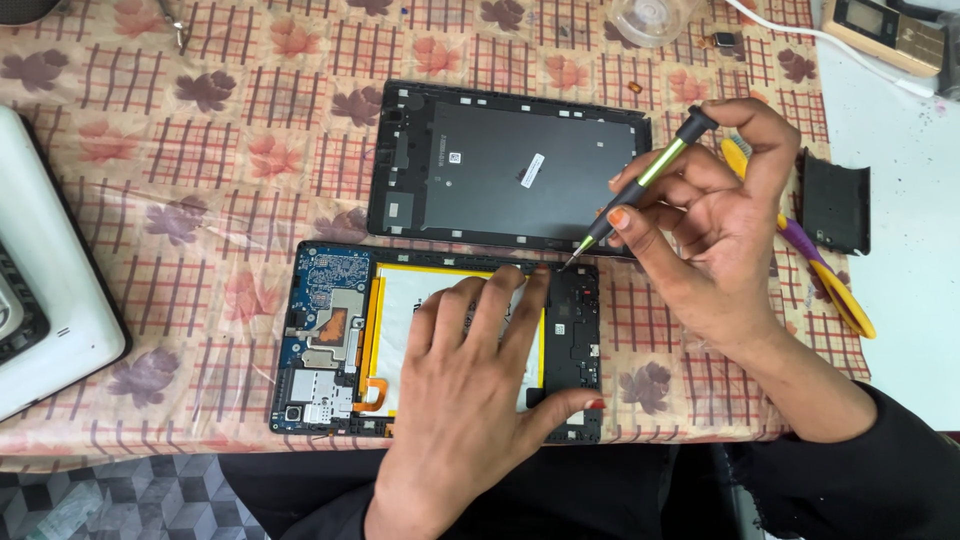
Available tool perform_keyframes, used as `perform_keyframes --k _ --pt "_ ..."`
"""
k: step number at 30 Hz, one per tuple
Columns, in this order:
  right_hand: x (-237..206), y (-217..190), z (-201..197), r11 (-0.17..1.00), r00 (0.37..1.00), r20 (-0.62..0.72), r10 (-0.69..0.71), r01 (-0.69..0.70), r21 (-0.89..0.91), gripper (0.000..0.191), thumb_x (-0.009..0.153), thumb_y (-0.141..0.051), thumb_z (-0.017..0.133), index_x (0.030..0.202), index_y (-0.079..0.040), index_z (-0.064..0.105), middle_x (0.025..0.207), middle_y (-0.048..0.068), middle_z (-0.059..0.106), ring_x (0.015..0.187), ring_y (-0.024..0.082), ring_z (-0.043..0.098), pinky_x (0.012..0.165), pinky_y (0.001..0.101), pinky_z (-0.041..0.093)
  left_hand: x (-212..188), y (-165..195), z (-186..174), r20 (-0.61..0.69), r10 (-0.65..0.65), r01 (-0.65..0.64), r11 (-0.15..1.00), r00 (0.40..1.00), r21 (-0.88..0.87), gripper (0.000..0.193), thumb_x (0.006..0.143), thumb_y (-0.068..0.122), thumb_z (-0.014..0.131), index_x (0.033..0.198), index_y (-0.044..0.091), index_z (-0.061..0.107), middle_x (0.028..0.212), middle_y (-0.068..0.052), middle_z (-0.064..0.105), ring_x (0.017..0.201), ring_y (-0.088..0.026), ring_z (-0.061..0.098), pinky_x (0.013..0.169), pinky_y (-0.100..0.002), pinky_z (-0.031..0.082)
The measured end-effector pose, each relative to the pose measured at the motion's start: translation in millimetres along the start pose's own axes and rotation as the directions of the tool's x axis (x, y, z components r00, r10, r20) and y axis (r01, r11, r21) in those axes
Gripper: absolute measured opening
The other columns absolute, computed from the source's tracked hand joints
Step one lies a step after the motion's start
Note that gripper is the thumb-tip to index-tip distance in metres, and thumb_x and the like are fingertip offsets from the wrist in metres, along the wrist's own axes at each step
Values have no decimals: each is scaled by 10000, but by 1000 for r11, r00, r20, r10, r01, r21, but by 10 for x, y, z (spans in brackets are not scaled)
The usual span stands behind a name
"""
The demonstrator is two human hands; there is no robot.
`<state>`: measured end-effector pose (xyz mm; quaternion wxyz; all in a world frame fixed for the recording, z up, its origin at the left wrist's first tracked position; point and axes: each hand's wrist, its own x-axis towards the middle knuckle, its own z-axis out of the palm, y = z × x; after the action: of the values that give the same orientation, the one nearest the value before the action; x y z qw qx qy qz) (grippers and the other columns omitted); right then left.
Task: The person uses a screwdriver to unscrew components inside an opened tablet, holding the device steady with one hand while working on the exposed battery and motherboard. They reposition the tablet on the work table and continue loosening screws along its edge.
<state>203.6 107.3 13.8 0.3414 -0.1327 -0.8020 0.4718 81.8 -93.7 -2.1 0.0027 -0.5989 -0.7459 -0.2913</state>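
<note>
White rectangular labels sit on the dark back cover point(510, 165). Left hand point(470, 390) presses flat, fingers spread, on the opened tablet point(330, 340); right hand point(715, 230) fingers grip a screwdriver point(640, 180).

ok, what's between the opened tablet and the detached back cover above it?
Head view: a narrow strip of bare patterned tablecloth separates the opened tablet from the back cover. At the right end, the screwdriver tip in the right hand crosses it.

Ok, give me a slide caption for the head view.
Left hand steadies an opened tablet; right hand sets a green-shafted screwdriver at its top edge.
</note>
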Motion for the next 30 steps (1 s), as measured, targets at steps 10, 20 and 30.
perform_keyframes --k 10,20,30 --pt "31 -58 29 1000 1000 -9 2 -2 -19 701 1005 113 662 1436 -154 177 1172 201 650 979 200 701 772 261 629 73 81 3 -28 -6 8 999 1000 53 902 772 680 693 1411 56 562 1310 -156 492 1133 -338 477 990 -537 371" --pt "-16 -48 20 996 996 -31 -89 88 -13 697 1035 82 675 1459 -162 178 1142 210 659 969 206 717 756 241 633 78 36 -15 2 12 -12 996 1000 85 950 813 707 636 1444 12 497 1317 -148 491 1120 -331 474 993 -515 368" --pt "-30 -58 52 989 991 2 -137 137 -56 729 1019 96 673 1464 -156 153 1210 212 646 980 211 724 745 228 616 59 38 -43 20 3 -5 996 1000 86 964 823 695 632 1435 -38 491 1300 -162 488 1077 -345 481 944 -496 395"
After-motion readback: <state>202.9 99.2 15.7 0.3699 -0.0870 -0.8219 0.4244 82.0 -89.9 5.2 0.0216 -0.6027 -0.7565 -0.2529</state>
